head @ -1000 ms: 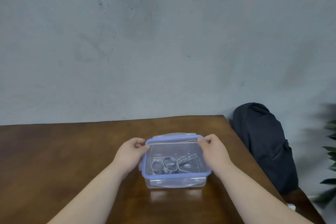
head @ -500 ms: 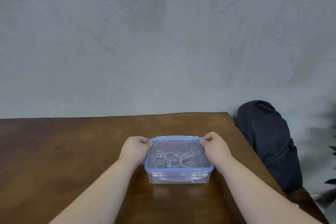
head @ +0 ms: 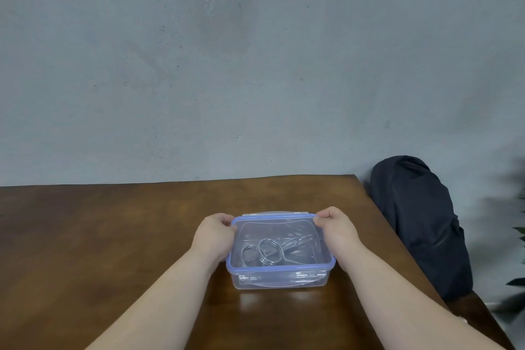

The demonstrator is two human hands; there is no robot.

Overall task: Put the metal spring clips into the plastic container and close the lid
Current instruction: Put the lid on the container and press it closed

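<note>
A clear plastic container (head: 279, 283) stands on the brown wooden table (head: 113, 236). Its clear lid with a blue rim (head: 279, 266) lies flat on top. Through the lid I see metal spring clips (head: 268, 254) lying inside, with round wire loops. My left hand (head: 214, 237) grips the lid's far left corner. My right hand (head: 336, 229) grips the far right corner. The fingers of both hands curl over the rim. The front latches sit folded down against the container's wall.
The table's right edge runs close past my right forearm. A dark bag (head: 420, 221) rests beside that edge against the grey wall (head: 255, 65). Green plant leaves (head: 518, 236) show at the far right.
The lid has gone from tilted, with its far edge raised, to lying flat on the container. Both hands shifted slightly toward the far corners. The camera view drifted a little.
</note>
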